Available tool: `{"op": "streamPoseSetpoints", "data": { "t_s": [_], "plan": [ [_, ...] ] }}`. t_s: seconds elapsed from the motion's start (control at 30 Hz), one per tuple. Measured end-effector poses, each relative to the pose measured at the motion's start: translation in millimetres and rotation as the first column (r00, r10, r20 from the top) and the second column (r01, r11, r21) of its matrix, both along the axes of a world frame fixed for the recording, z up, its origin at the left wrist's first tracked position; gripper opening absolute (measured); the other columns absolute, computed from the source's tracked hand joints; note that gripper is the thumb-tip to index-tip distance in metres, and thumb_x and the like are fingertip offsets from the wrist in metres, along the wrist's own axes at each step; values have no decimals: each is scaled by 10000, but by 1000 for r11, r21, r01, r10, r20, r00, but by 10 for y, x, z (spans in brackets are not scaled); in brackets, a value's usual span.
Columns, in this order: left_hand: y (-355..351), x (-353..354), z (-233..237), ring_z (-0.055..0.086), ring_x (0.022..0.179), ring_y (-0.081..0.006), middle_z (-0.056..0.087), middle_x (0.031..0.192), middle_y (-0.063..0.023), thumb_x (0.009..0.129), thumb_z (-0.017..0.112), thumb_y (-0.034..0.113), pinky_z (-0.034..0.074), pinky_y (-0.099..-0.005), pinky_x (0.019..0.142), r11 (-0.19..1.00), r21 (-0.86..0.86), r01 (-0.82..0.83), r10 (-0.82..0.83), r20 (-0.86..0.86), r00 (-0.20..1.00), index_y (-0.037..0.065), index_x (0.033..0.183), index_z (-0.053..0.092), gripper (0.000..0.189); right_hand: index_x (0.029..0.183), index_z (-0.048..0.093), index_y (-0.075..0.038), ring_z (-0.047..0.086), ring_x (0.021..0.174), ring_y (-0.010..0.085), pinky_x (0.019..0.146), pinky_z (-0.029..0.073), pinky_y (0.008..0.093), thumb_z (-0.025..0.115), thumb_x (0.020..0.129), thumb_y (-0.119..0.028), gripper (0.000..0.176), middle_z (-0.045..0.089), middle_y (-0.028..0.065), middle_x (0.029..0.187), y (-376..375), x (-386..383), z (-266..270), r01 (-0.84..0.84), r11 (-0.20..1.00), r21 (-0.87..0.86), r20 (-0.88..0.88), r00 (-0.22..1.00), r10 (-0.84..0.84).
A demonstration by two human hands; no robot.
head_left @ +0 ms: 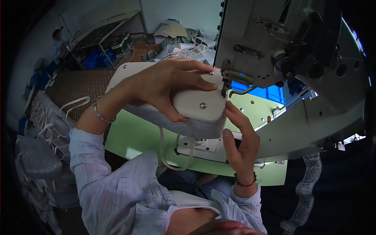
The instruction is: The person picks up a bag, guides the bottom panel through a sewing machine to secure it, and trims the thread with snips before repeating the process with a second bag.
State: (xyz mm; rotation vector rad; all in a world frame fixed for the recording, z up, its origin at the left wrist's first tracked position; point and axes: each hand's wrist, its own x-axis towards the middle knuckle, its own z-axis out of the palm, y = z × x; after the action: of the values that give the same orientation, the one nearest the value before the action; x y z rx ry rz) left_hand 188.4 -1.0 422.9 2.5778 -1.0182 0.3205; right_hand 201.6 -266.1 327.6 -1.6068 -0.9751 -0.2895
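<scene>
A white handbag (194,102) with an embossed grey-silver side lies with its base panel up, showing round metal studs and stitching along the rim. My left hand (160,80) holds it from above, fingers spread over the panel and thumb pressed by the near edge. At the bag's right corner, my right hand (244,143) pinches the rim, index finger on the edge and thumb against the side. The presser foot (224,89) of a sewing machine (250,39) meets the panel's right edge, beside both hands. A pale strap (163,152) hangs below the bag.
The bag is above a green machine table (129,135) with a metal plate (203,145). A blue bin (270,94) stands behind the machine. Grey bags with straps (39,156) are piled at left, more goods (184,47) behind. Another person (58,44) is far left.
</scene>
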Motion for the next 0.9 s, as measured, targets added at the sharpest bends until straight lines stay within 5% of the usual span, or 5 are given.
{"op": "streamPoseSetpoints", "data": {
  "t_s": [0.13,0.27,0.5,0.63,0.9],
  "plan": [
    [34,47,-48,550,876,-270,523,963,-109,453,852,362,448,-367,764,999,-15,44,-43,55,998,102,1266,662,874,1126,668,8,647,1111,305,966,490,372,595,818,22,317,644,205,1225,-379,-54,193,42,994,-105,66,997,-35],
    [0,24,21,635,1107,-284,544,1358,-137,517,860,367,478,-405,969,999,-34,11,-13,-58,998,69,1187,676,757,1131,651,52,630,1130,318,978,488,405,567,910,-69,266,642,236,1196,-1110,-113,532,338,941,-23,330,891,-312],
    [32,72,-8,644,1086,-266,554,1349,-112,515,856,400,488,-391,959,1000,-17,4,-5,-61,998,67,1174,695,755,1147,637,39,637,1087,371,931,513,426,471,1016,-214,330,633,266,1184,-3097,661,1993,760,403,510,562,60,-825],
    [6,74,-81,559,948,-267,536,1005,-112,467,864,394,448,-376,853,1000,2,19,-19,31,999,90,1270,650,884,1159,632,37,635,1090,362,936,510,418,475,1017,-214,329,632,255,1189,-3869,1497,2469,899,358,252,589,151,-794],
    [-18,29,-102,599,1148,-328,519,1369,-140,534,849,431,450,-429,991,999,-34,-25,24,-1,1000,117,1240,663,794,1182,623,31,631,1095,343,945,504,403,482,1018,-215,327,631,234,1199,-4276,2118,1957,935,354,30,494,294,-818]
  ]
}}
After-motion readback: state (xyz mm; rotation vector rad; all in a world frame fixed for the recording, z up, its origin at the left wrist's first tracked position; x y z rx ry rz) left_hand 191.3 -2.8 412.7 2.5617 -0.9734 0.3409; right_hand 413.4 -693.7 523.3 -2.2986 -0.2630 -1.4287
